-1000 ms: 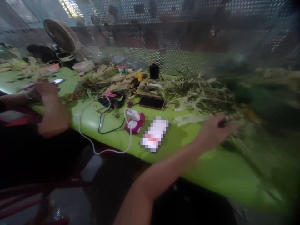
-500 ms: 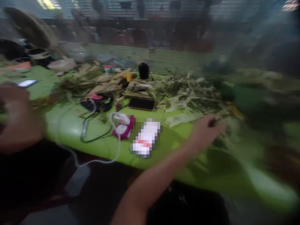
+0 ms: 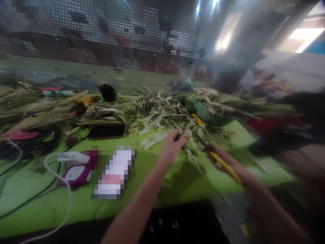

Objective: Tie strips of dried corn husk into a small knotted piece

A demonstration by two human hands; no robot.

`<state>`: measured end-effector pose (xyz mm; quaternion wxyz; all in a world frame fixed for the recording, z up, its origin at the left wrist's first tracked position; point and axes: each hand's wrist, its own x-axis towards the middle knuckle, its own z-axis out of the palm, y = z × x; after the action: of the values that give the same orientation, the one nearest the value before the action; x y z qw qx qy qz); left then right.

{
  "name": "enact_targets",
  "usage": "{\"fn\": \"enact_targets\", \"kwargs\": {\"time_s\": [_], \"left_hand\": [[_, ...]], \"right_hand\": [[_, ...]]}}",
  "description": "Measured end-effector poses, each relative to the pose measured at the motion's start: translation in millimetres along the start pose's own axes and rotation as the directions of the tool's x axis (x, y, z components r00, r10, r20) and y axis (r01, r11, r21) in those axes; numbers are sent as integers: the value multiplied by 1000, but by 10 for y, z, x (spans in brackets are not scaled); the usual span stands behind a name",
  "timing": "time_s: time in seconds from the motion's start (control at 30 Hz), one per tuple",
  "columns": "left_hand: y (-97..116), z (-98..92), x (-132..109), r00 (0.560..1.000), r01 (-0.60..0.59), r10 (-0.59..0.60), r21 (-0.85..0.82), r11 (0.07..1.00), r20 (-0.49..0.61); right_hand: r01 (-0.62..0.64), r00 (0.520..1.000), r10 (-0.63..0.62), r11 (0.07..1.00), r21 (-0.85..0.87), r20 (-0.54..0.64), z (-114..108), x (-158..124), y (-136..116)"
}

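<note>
My left hand (image 3: 173,145) is closed in a pinch on a dried plant stem (image 3: 182,133) above the green table, with pale leaf strips hanging below the fingers. My right hand (image 3: 221,159) wraps around a yellow-handled tool (image 3: 227,169), whose slim dark tip points up and left toward the left fingertips. Blur hides the exact kind of tool. Just beyond both hands lies a heap of dried leaves and stems (image 3: 162,110), and a broad pale leaf (image 3: 153,139) lies left of my left hand.
Left of my arm are a lit phone (image 3: 115,173), a dark phone (image 3: 106,131), a purple tissue pack (image 3: 77,173) and a white cable (image 3: 68,203). A green basket (image 3: 207,113) and a black cup-like object (image 3: 107,92) stand farther back. A perforated metal screen (image 3: 144,51) rises behind.
The view has swung right. My right hand with the yellow-handled tool has come into sight beside my left hand. Another person's hand at the left has gone out of view.
</note>
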<state>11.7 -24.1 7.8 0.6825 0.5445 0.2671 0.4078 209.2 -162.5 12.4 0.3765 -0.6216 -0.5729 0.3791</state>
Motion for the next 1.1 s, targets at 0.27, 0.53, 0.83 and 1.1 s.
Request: {"fn": "enact_targets", "kwargs": {"time_s": [0.27, 0.53, 0.83, 1.1], "left_hand": [[2, 9, -25, 1000, 25, -26, 24, 999, 16], [23, 14, -35, 999, 45, -46, 36, 998, 28], [-44, 22, -7, 999, 40, -40, -15, 999, 5], [-34, 36, -16, 997, 73, -74, -63, 995, -15]], "right_hand": [[23, 997, -26, 999, 47, 68, 79, 29, -39], [1, 995, -14, 992, 127, 100, 171, 59, -72], [-6, 998, -4, 984, 180, 56, 254, 87, -19], [-10, 1000, 8, 980, 200, 8, 299, 73, 54]]}}
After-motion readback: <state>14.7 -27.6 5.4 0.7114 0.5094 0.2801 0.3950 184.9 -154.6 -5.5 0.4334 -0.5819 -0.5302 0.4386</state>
